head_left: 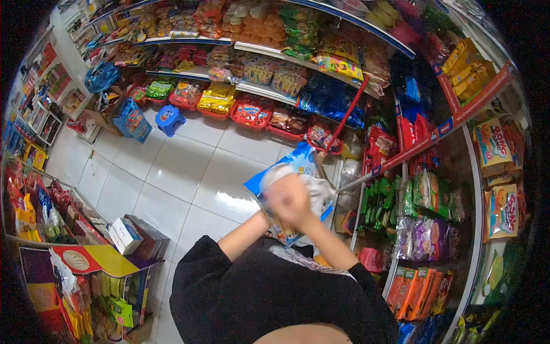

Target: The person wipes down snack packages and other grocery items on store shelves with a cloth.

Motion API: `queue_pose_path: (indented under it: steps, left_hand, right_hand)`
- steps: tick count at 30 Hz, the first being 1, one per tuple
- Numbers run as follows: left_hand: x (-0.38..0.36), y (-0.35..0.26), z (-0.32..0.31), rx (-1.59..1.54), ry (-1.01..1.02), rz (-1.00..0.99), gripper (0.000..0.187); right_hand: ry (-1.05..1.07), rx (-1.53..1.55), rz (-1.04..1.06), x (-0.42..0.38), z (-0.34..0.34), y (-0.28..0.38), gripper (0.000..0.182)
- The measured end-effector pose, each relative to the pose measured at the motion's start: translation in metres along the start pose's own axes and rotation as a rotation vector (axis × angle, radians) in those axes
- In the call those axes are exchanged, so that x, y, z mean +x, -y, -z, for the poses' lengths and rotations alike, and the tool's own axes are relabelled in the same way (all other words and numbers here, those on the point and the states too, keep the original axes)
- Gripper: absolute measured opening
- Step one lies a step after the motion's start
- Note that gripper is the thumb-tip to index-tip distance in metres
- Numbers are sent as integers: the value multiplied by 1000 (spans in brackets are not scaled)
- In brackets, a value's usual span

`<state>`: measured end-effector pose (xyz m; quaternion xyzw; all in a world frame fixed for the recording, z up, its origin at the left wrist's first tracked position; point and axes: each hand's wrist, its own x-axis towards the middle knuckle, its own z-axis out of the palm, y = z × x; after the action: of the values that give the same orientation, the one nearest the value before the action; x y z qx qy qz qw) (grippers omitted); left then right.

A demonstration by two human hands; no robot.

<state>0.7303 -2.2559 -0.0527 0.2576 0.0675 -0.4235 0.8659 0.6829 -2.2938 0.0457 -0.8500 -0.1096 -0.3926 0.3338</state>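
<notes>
Both my hands are together in front of my chest, blurred by motion. My right hand (pixel 295 202) lies on top and grips a blue and white snack bag (pixel 298 166). My left hand (pixel 274 215) is mostly hidden under the right one and holds the same bag from below. The bag is large and crinkled, with a blue edge (pixel 258 184) pointing left. My black sleeves (pixel 258 286) fill the bottom of the view.
Shelves of snack packets line the back (pixel 258 69) and the right side (pixel 424 229). A red-handled mop or broom (pixel 346 112) leans on the shelf. A blue stool (pixel 169 117) stands on the white tiled floor (pixel 172 172). A low display (pixel 86 264) is at the left.
</notes>
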Motion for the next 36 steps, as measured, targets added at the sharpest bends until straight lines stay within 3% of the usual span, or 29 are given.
queue_pose_path:
  steps: [1,3,6,8,9,11,13,14,16,17,18,19,21,22,23,25,27,29,31,33,35,36]
  left_hand:
    - [-16,1,11,1,6,1,57]
    - [-11,3,12,10,18,-1,57]
    - [-14,-12,24,24,31,-7,58]
    - [-8,-19,25,32,49,-20,58]
    - [-4,-17,22,34,60,-28,58]
    - [-7,-3,19,38,69,-28,58]
    - [-3,3,13,46,69,-15,59]
    - [-9,2,18,55,65,6,59]
    - [5,-9,13,69,47,18,59]
    - [1,-19,21,71,40,18,59]
    - [6,-22,19,71,35,16,59]
    - [6,-21,19,72,31,13,59]
    - [20,-16,7,70,34,-3,60]
    - [41,-14,-9,67,30,-6,60]
    - [40,-17,-6,71,24,-2,60]
    - [48,-24,-8,85,29,-1,60]
    - [55,-25,-12,95,34,-4,60]
    - [46,-28,-28,108,34,-10,61]
    - [26,-36,-42,38,54,28,61]
    - [19,-51,-32,376,16,186,61]
    - [22,-62,-13,425,115,229,69]
    - [41,-52,16,524,201,100,70]
  right_hand:
    - [119,-175,173,4,1,19,11]
    - [108,-271,286,-4,2,10,13]
    - [26,-265,111,-15,26,-38,14]
    - [-355,-165,-560,-14,32,-47,14]
    - [-360,-172,-555,-14,26,-42,14]
    - [-279,-118,-56,-11,1,-10,10]
    - [94,-179,300,5,9,21,11]
    - [123,-264,349,0,10,9,11]
    - [-105,-270,107,-3,18,-18,8]
    - [-158,-272,-127,-7,25,-33,8]
    - [-286,-112,-532,-6,27,-42,9]
    - [-285,-114,-541,-10,24,-39,9]
    - [-348,-55,-360,-13,10,-33,6]
    - [-245,-46,-156,-12,4,-20,14]
    - [-246,-49,-172,-9,8,-4,14]
    - [-29,-215,-200,4,17,17,31]
    - [-123,-257,-229,-2,21,2,38]
    - [-87,-194,-409,-14,29,-12,33]
    - [-126,21,-501,-13,48,-13,17]
    - [-231,460,-719,-22,68,-18,14]
    - [-433,652,-693,-35,93,-30,25]
    - [-423,865,-557,-45,100,-54,26]
